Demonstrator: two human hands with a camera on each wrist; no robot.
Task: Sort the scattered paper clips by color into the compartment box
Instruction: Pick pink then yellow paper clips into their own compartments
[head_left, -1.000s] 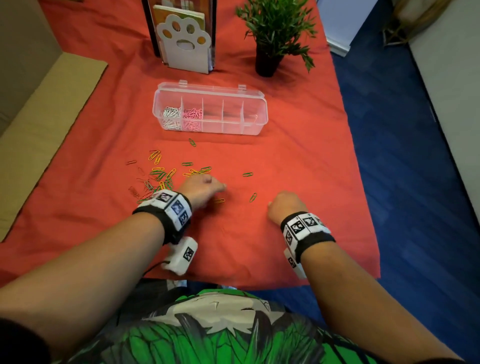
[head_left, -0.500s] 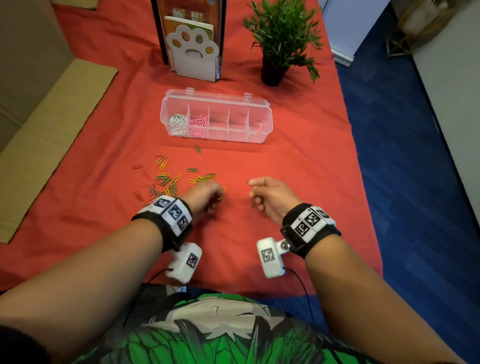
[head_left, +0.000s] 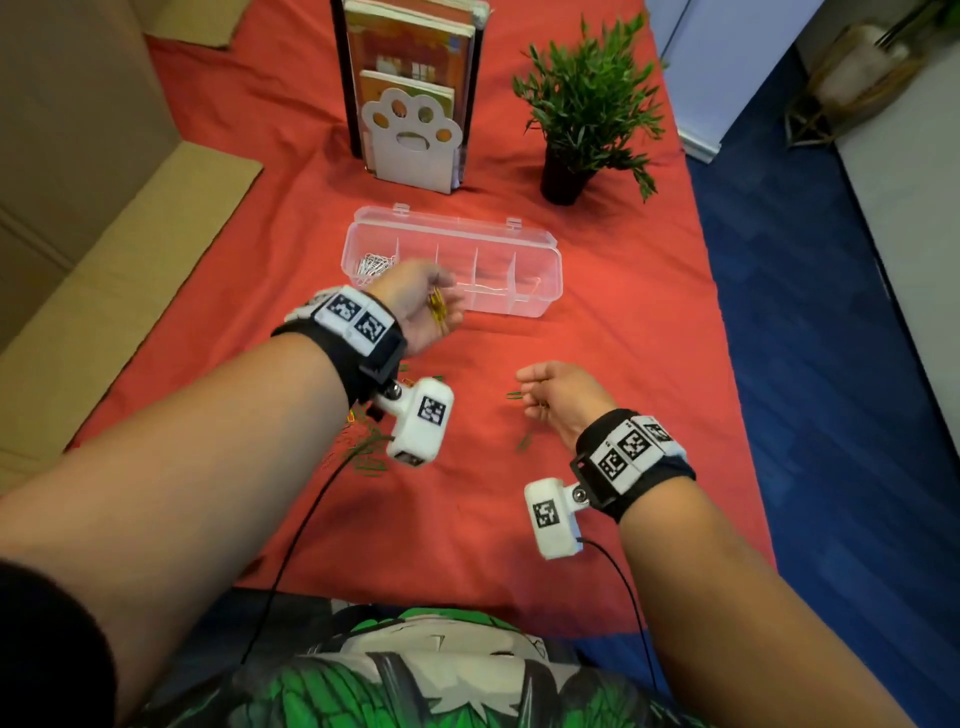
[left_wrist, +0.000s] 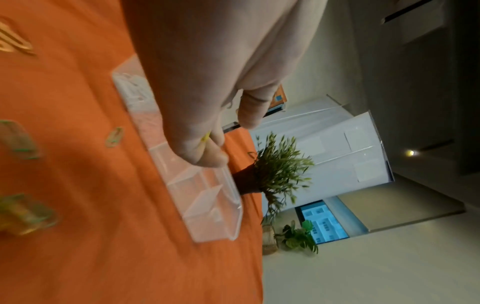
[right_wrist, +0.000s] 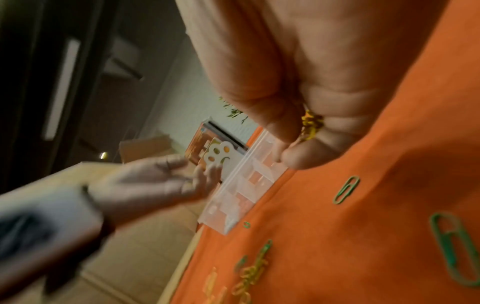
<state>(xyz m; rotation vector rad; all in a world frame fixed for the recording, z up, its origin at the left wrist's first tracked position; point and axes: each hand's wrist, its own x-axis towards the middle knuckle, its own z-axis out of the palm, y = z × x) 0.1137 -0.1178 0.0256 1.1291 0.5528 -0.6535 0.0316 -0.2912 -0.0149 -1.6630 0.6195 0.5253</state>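
The clear compartment box (head_left: 524, 288) lies mid-table; white clips (head_left: 371, 265) fill its leftmost cell. My left hand (head_left: 441, 306) hovers at the box's front left, palm turned inward. It is cupped around a bunch of yellow paper clips (head_left: 438, 312) and hides the cell behind it. In the left wrist view its curled fingers (left_wrist: 207, 156) pinch a yellow clip (left_wrist: 204, 139) above the box (left_wrist: 207, 197). My right hand (head_left: 530, 387) is low over the cloth, curled around yellow clips (right_wrist: 311, 125). Green clips (head_left: 514, 396) lie by it, and several more (head_left: 363, 454) lie under my left wrist.
A paw-print book stand (head_left: 410, 140) and a potted plant (head_left: 582, 114) stand behind the box. Cardboard (head_left: 104, 291) borders the red cloth on the left. The table's right edge (head_left: 727, 364) drops to blue floor.
My left hand has lifted off the clip pile and travelled forward to the box with yellow clips in it. My right hand stays near its spot, fingers curled inward.
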